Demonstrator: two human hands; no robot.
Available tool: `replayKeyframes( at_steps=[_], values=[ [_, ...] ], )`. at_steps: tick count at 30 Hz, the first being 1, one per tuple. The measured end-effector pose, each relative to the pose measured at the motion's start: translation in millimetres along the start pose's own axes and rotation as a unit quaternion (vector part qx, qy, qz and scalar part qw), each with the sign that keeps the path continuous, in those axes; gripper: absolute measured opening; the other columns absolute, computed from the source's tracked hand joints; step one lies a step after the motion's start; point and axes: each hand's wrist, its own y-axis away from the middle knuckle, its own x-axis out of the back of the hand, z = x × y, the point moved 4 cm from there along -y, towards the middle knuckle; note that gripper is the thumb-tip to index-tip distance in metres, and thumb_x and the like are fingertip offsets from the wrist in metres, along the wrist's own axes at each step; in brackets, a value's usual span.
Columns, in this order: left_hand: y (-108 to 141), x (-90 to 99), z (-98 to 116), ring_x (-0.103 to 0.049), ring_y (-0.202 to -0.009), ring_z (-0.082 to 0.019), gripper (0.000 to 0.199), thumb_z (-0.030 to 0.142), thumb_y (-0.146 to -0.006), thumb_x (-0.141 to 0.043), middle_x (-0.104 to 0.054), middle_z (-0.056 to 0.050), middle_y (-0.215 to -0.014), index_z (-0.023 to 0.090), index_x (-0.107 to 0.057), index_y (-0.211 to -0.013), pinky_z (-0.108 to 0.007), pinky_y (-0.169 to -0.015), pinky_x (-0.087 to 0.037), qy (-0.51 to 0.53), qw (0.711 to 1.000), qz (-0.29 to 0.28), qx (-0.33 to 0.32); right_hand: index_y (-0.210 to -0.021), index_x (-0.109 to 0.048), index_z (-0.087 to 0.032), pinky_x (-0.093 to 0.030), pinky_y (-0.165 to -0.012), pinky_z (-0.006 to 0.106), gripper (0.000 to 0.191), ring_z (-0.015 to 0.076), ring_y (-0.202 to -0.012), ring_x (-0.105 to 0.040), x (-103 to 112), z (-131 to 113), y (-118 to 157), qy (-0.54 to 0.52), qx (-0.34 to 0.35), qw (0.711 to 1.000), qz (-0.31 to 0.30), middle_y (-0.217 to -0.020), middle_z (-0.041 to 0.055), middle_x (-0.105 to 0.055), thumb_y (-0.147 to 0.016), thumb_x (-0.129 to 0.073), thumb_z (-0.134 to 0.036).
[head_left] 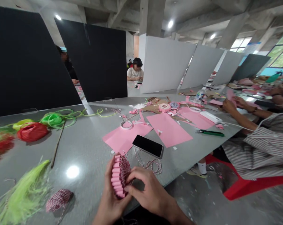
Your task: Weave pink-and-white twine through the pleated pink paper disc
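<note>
Near the table's front edge I hold up a round piece made of pink paper rolls [117,177], with red-and-white twine wound over its face. My left hand [109,190] wraps round its left side and underside. With fingers pinched, my right hand [144,186] grips at the twine-covered face; the exact strand between its fingertips is hidden. A loose length of the same twine [155,165] lies curled just beyond my right hand. Down to the left rests a ball of this twine [58,200].
A phone [148,145], pink paper sheets [168,129], a tape roll [126,125] and a green-handled cutter [211,133] lie ahead. On the left are red raffia [32,131], a stick [58,145] and a yellow-green tassel [26,190]. A person in a striped shirt [268,134] sits right.
</note>
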Motion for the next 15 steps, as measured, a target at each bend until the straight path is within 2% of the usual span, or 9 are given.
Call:
replayKeyframes(
  at_steps=[4,6,9,11,13,15],
  values=[
    [-2.0,-2.7,1.0,-0.05,-0.152,-0.044,0.096,0.036,-0.09,-0.08,-0.036,-0.019,-0.174,0.033,-0.028,-0.17,-0.062,-0.121,-0.049,-0.003,1.0,0.001,0.024,-0.09,-0.075,-0.02,-0.055,-0.086,0.029,0.007,0.0182,-0.088,-0.074,11.8,3.8,6.2,-0.002,-0.049,0.999,0.021,-0.092,0.0019,-0.08,-0.09,-0.076,-0.013],
    [-3.9,-4.3,8.8,-0.053,-0.149,-0.043,0.094,0.039,-0.091,-0.08,-0.035,-0.017,-0.175,0.034,-0.028,-0.17,-0.061,-0.121,-0.049,0.011,0.999,0.01,0.051,-0.09,-0.074,-0.02,-0.056,-0.083,0.028,0.003,0.018,-0.086,-0.075,24.9,9.7,12.3,0.005,-0.067,0.997,0.034,-0.09,0.0017,-0.08,-0.093,-0.072,-0.019],
    [-6.2,-6.2,20.8,-0.062,-0.14,-0.038,0.095,0.042,-0.09,-0.08,-0.043,-0.016,-0.17,0.037,-0.026,-0.169,-0.056,-0.116,-0.055,0.028,0.996,0.014,0.085,-0.092,-0.072,-0.021,-0.057,-0.082,0.03,0.011,0.0201,-0.087,-0.075,61.7,34.0,30.0,0.098,-0.119,0.982,0.108,-0.09,0.0031,-0.08,-0.096,-0.065,-0.027],
    [-7.2,-5.9,25.4,-0.068,-0.133,-0.036,0.099,0.043,-0.089,-0.082,-0.05,-0.016,-0.164,0.036,-0.025,-0.169,-0.055,-0.114,-0.057,0.033,0.995,0.018,0.096,-0.089,-0.07,-0.021,-0.057,-0.082,0.036,0.015,0.0242,-0.085,-0.075,92.2,53.9,46.5,0.178,-0.164,0.955,0.17,-0.088,0.0064,-0.079,-0.096,-0.06,-0.029],
    [-7.8,-5.5,26.8,-0.073,-0.123,-0.034,0.101,0.043,-0.089,-0.083,-0.055,-0.016,-0.158,0.035,-0.022,-0.17,-0.053,-0.109,-0.061,0.046,0.993,0.021,0.106,-0.081,-0.068,-0.021,-0.055,-0.08,0.041,0.016,0.0278,-0.079,-0.072,115.3,66.7,60.4,0.216,-0.193,0.936,0.199,-0.081,0.0088,-0.076,-0.092,-0.059,-0.026],
    [-8.1,-5.7,26.5,-0.076,-0.116,-0.032,0.101,0.043,-0.089,-0.082,-0.057,-0.016,-0.155,0.035,-0.021,-0.17,-0.052,-0.104,-0.063,0.059,0.992,0.02,0.11,-0.08,-0.069,-0.021,-0.054,-0.081,0.043,0.012,0.029,-0.08,-0.072,124.5,65.5,66.5,0.226,-0.2,0.931,0.203,-0.082,0.0094,-0.076,-0.09,-0.061,-0.024]
  ],
)
